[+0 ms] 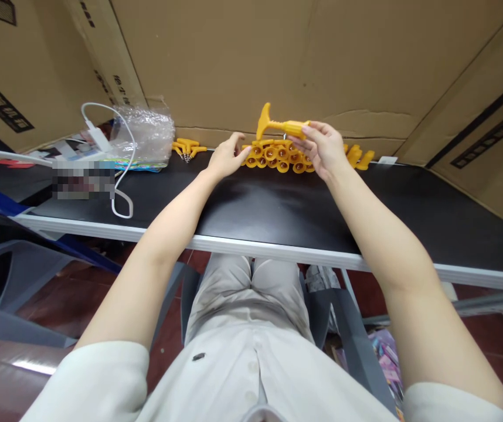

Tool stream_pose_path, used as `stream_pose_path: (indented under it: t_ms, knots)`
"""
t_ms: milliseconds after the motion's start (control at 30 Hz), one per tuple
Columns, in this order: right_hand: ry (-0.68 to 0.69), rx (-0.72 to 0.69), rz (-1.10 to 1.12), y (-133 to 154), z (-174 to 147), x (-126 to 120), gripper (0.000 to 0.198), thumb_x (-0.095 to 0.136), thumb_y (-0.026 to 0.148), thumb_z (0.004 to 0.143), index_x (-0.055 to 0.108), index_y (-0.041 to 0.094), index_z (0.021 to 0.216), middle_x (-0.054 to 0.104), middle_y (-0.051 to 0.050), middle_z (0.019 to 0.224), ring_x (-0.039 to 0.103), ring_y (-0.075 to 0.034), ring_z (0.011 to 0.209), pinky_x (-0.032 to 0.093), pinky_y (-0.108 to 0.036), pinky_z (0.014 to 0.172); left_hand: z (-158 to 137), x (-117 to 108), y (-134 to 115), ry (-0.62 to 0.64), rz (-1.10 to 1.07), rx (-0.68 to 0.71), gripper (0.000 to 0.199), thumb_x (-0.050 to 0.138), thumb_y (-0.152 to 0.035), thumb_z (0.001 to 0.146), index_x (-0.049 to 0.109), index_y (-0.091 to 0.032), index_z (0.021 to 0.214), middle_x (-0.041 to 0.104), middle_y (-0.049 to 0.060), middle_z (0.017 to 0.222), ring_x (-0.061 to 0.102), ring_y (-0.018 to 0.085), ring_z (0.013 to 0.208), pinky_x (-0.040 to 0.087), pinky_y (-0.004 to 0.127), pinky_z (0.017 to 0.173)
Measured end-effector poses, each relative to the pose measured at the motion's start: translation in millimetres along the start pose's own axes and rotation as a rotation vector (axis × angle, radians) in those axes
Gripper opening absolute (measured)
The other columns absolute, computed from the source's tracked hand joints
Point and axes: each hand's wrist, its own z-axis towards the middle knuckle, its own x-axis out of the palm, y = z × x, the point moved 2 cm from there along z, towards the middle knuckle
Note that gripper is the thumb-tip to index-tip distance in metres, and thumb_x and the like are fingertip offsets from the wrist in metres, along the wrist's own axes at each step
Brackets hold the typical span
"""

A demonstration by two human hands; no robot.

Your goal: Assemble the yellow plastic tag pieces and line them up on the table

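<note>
Raised above the back of the table, my right hand (324, 149) is closed on a yellow T-handled corkscrew (273, 124). Its handle points left, and a ribbed yellow sleeve at the other end sits between my fingers. My left hand (228, 155) holds nothing visible; its fingers are apart beside the left end of a stack of yellow tubes (282, 154). The tubes lie with their round open ends toward me. Left of that hand lie several yellow T-handles with metal spirals (187, 147). More yellow pieces (359, 157) lie past my right hand.
Clear plastic bags (143, 135) lie at the back left, beside a white cable (131, 146) with a white plug. A cardboard wall (304, 64) closes off the back. The black table (273, 205) has a pale metal front edge (260, 248). A small white piece (387, 160) lies back right.
</note>
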Motion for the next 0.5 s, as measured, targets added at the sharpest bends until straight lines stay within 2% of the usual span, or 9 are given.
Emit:
stream_pose_path:
  t_ms: [67,133,233,367,433,500]
  knots:
    - [-0.039,-0.099,-0.027,0.5,11.6,-4.4,0.029,0.083,0.044,0.1,0.063,0.031,0.118,0.078,-0.004,0.144,0.073,-0.027,0.142,0.062,-0.048,0.122,-1.9,-0.5,0.3,0.061,0.083,-0.033,0.028,0.062,-0.039,0.108,0.078,-0.019,0.12,0.081,0.01,0.103,0.075,0.029,0.1,0.056,0.039,0.095]
    - [-0.066,-0.208,-0.074,0.5,22.7,-7.7,0.03,0.082,0.038,0.1,0.062,0.035,0.122,0.075,-0.002,0.15,0.069,-0.024,0.146,0.058,-0.045,0.127,-4.3,-0.4,-0.9,0.146,0.156,-0.041,0.024,0.061,-0.033,0.105,0.08,-0.018,0.104,0.083,0.012,0.103,0.074,0.029,0.098,0.056,0.038,0.092]
    - [-0.08,-0.341,-0.266,4.6,32.3,-7.7,0.041,0.079,0.026,0.099,0.062,0.034,0.135,0.068,-0.007,0.16,0.059,-0.023,0.155,0.055,-0.04,0.13,-6.4,-0.2,-3.0,0.218,0.192,-0.023,0.025,0.06,-0.029,0.102,0.082,-0.018,0.1,0.083,0.012,0.103,0.073,0.029,0.095,0.055,0.039,0.091]
    - [0.018,-0.344,-0.776,17.9,29.8,4.9,0.062,0.072,0.04,0.107,0.055,0.031,0.166,0.058,-0.013,0.172,0.046,-0.036,0.167,0.048,-0.055,0.134,-5.2,1.5,-2.1,0.224,0.163,-0.005,0.023,0.061,-0.027,0.099,0.081,-0.018,0.096,0.083,0.012,0.101,0.07,0.027,0.09,0.055,0.039,0.09]
    - [0.048,-0.331,-0.966,22.3,26.3,13.7,0.064,0.066,0.039,0.109,0.054,0.027,0.171,0.057,-0.017,0.173,0.046,-0.039,0.167,0.044,-0.057,0.135,-4.2,3.0,-0.9,0.223,0.145,-0.004,0.021,0.062,-0.026,0.098,0.08,-0.018,0.093,0.082,0.011,0.099,0.069,0.027,0.088,0.055,0.038,0.089]
    - [0.081,-0.336,-1.062,20.3,24.7,22.6,0.061,0.059,0.035,0.111,0.053,0.024,0.172,0.056,-0.018,0.173,0.047,-0.037,0.166,0.042,-0.054,0.137,-4.0,3.9,-0.7,0.226,0.139,-0.002,0.02,0.061,-0.025,0.098,0.08,-0.018,0.092,0.082,0.01,0.098,0.069,0.026,0.088,0.055,0.037,0.089]
